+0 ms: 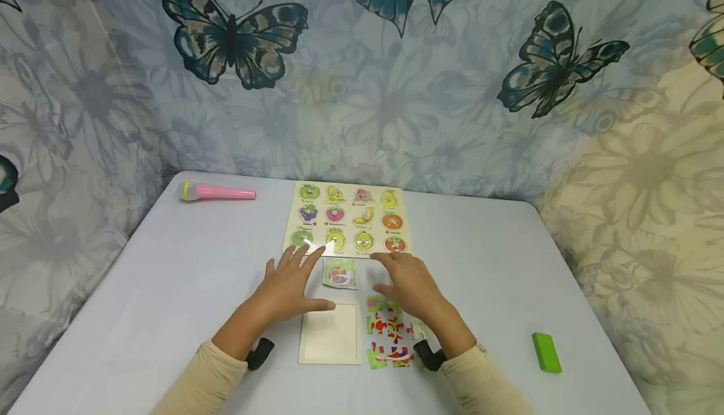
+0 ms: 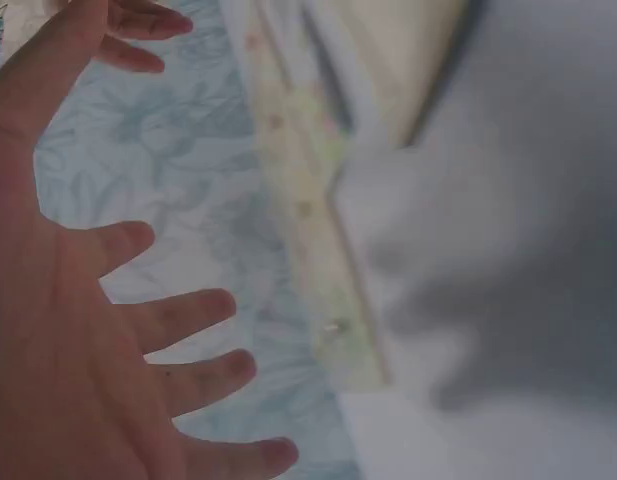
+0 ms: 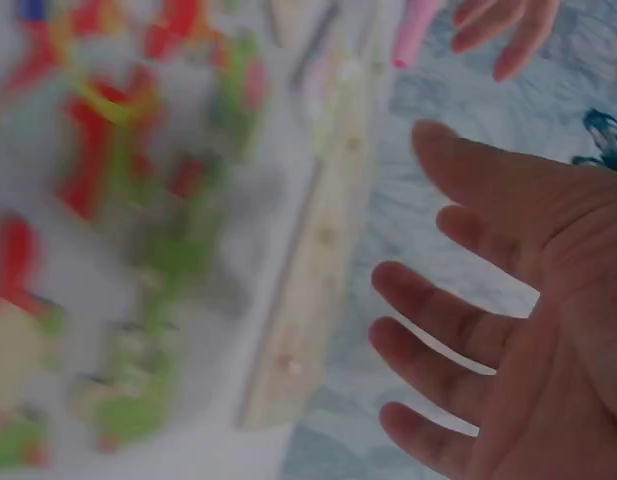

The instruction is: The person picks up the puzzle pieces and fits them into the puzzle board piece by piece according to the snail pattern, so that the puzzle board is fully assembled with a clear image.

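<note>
Tray (image 1: 330, 347): one, square and pale, flat on the bench (image 1: 170, 302) below the left thumb; we see no piece in it.
Pieces (image 1: 394, 327): many, red, green and blue, lying loose just beside the tray, on its right.
Card (image 1: 340, 274): one, printed, lying between the tray and the fruit board.
Fruit board (image 1: 349, 221): one, twelve fruits in three rows, at the bench's far edge; its cells look filled to us.
Left hand (image 1: 290, 288): fingers spread apart, holding nothing, over the near-left corner of the fruit board.
Right hand (image 1: 411, 284): fingers apart, lightly bent, holding nothing, between the fruit board and the pieces; contact we cannot tell.
Microphone (image 1: 223, 192): one, pink, far left.
Block (image 1: 547, 353): one, green, far right.
Progress: we judge the puzzle barely begun; pieces all out, every placement left.
</note>
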A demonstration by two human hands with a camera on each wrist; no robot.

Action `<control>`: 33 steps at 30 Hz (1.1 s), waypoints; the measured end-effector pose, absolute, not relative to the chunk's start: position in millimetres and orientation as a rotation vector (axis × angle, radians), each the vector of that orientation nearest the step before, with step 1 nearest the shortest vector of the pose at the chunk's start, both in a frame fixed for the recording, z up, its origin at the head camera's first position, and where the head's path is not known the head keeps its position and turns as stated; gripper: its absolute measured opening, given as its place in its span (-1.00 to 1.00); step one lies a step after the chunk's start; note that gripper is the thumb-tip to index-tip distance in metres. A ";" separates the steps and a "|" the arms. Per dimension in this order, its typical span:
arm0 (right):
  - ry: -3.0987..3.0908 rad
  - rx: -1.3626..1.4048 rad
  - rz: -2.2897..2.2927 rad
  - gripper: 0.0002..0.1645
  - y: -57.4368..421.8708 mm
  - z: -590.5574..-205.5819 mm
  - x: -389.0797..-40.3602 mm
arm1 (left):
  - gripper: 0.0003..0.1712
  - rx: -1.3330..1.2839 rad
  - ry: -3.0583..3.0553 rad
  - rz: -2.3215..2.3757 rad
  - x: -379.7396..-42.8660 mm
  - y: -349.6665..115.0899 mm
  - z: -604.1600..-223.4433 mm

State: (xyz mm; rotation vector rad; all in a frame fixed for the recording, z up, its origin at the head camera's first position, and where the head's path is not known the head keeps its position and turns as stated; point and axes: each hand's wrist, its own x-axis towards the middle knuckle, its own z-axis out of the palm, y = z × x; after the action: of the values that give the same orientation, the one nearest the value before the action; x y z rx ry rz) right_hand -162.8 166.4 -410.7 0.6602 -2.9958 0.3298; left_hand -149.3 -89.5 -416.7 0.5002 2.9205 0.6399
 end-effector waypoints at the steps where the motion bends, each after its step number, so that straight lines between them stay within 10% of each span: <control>1: -3.017 0.664 0.334 -0.35 166.5 -416.9 -161.8 | 0.23 0.494 2.892 0.642 -146.9 -91.9 -424.1; 10: -3.068 0.697 0.377 -0.70 163.9 -440.6 -158.6 | 0.23 0.582 2.725 0.662 -130.6 -115.9 -455.0; 33: -2.984 0.897 0.445 -0.77 139.9 -444.3 -159.4 | 0.20 0.643 2.689 0.501 -125.6 -123.7 -463.8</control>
State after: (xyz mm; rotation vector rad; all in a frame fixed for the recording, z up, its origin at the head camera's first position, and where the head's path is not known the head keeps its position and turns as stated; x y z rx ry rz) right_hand -159.4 139.9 -444.3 0.8968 -2.9845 0.4445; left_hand -125.6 -123.7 -463.8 0.6428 2.6890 0.5006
